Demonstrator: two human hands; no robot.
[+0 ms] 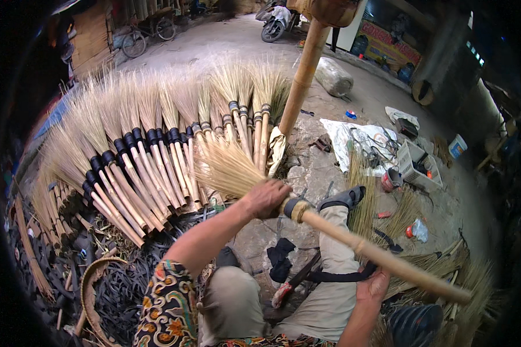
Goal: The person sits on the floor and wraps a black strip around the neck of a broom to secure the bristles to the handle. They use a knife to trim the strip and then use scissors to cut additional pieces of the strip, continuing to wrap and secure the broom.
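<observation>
My left hand (266, 198) is closed round the base of the bristles of a broom (228, 169). Its bamboo handle (382, 253) slants down to the right across my lap, with a dark binding (296, 208) just below the hand. Beneath the handle, my right hand (374, 284) grips a black rubber strip (336, 277) that stretches left over my trouser leg. A long dark tool (302, 272) with a reddish end lies between my legs, close to a crumpled black cloth (280, 259).
Rows of brooms (136, 150) lean at the left and ahead. Black strips (118, 289) pile up by a round basket rim (87, 289). A bamboo post (301, 75) rises ahead. Loose bristle stalks (408, 217), a white crate (418, 168) and a white sack (344, 133) lie to the right.
</observation>
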